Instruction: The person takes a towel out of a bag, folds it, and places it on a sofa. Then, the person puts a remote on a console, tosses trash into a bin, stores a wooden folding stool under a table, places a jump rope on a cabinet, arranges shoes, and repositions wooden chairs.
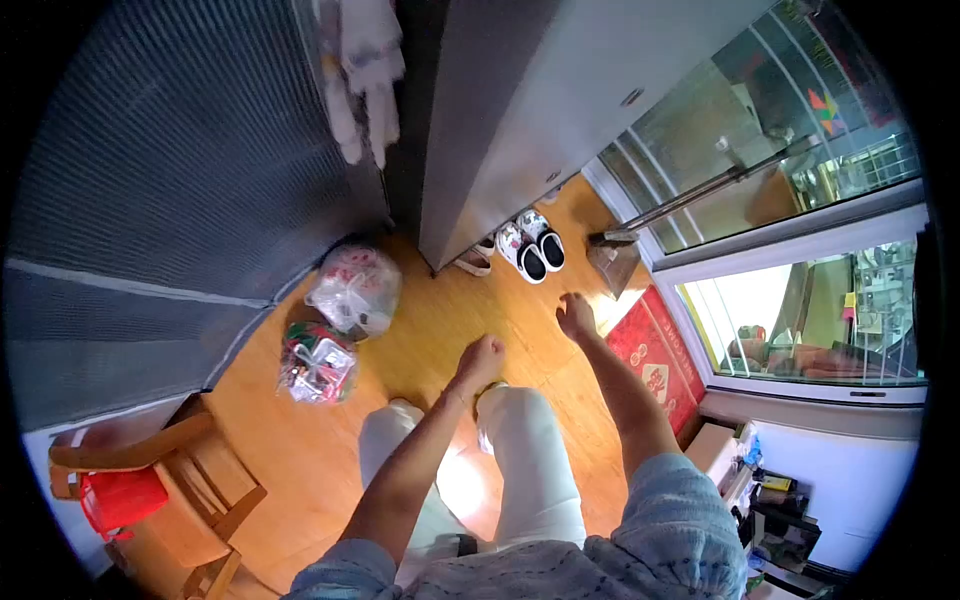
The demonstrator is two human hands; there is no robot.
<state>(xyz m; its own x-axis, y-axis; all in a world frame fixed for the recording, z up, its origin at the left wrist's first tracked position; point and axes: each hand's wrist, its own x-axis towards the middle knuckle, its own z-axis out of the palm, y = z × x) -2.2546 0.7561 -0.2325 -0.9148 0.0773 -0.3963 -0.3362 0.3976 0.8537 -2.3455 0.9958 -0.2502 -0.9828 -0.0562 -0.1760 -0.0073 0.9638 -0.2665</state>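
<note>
My left hand (pixel 482 360) is in front of my body above the wooden floor, its fingers curled into a loose fist. No object shows in it. Farther forward and to the right is my right hand (pixel 575 317), loosely bent, with the thumb a little apart from the fingers and nothing seen in it. Beyond my hands, a pair of white clogs (pixel 530 250) with dark insides stands by the tall grey cabinet (pixel 520 140). A dustpan (pixel 612 262) with a long handle is nearest to my right hand, against the glass door.
Two filled plastic bags, a clear one (pixel 355 292) and a colourful one (pixel 318 365), sit on the floor at left. A wooden chair (pixel 205 480) with a red bag (pixel 122 500) is lower left. A red mat (pixel 655 365) lies by the glass door (pixel 800 290). Cluttered shelves (pixel 715 450) stand at right.
</note>
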